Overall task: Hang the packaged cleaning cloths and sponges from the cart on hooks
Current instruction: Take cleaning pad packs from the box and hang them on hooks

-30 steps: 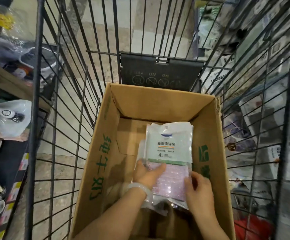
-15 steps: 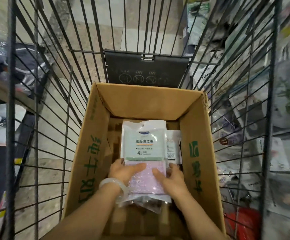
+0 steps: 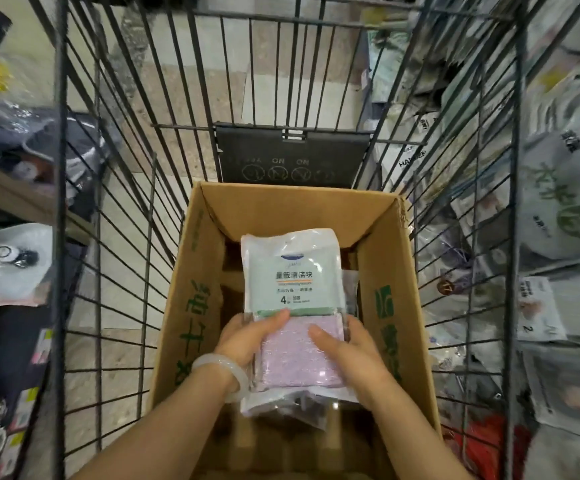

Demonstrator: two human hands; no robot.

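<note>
Left hand [image 3: 247, 341]: bare, no glove.
Bangle [image 3: 224, 370]: pale, translucent, smooth, round the left wrist.
Right hand [image 3: 354, 358]: bare, unadorned.
Forearms: sleeveless.

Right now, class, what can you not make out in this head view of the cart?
- Packs beneath the top sponge pack: covered by it and both hands, left, right.
- Hooks: not in view.
- Side shelf goods: blurred.
- Cardboard box floor: mostly hidden.
</note>
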